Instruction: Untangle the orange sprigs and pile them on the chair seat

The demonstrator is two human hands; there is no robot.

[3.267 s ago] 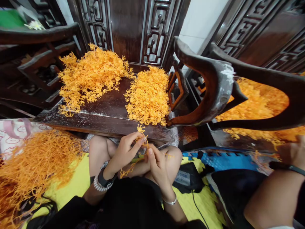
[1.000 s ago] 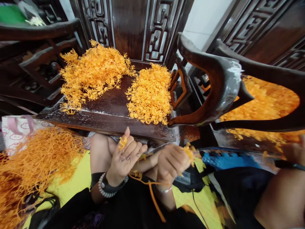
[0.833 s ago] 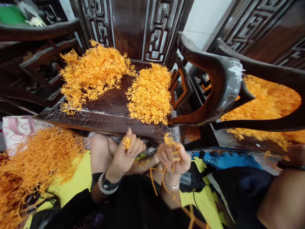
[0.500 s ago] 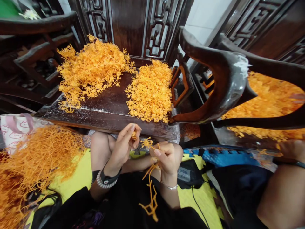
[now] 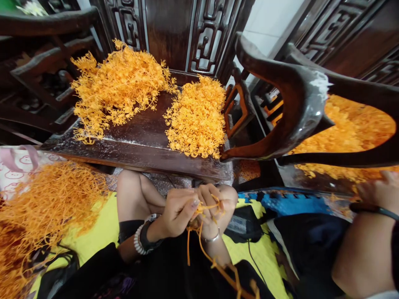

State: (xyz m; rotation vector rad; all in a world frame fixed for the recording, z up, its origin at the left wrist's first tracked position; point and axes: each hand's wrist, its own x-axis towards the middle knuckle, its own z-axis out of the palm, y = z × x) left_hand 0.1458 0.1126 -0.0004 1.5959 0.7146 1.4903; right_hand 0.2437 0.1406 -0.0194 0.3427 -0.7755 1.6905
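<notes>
My hands meet above my lap, in front of a dark wooden bench seat. My left hand (image 5: 178,212) is closed, its thumb and fingertips pinched on an orange plastic strand (image 5: 215,264). Against it, my right hand (image 5: 215,203) is curled around the same strand, and loops stick out between its fingers. The strand's branched tail hangs down over my dark clothes. What exactly lies between the fingertips is partly hidden. Beyond the hands, a rectangular heap of small orange claw-like pieces (image 5: 196,120) sits on the bench, with a larger loose heap (image 5: 121,87) to its left.
A tangled pile of orange strands (image 5: 59,195) lies at the left on a yellow foam mat (image 5: 85,241), beside a white bag (image 5: 15,170). The curved wooden armrest (image 5: 280,87) stands at right. Another person's hand (image 5: 380,193) is near an orange heap (image 5: 349,128) there.
My left hand has moved right and down to meet my right hand, closing on the strand there. The strand's hanging tail has swung to the right. The person at right has shifted a hand.
</notes>
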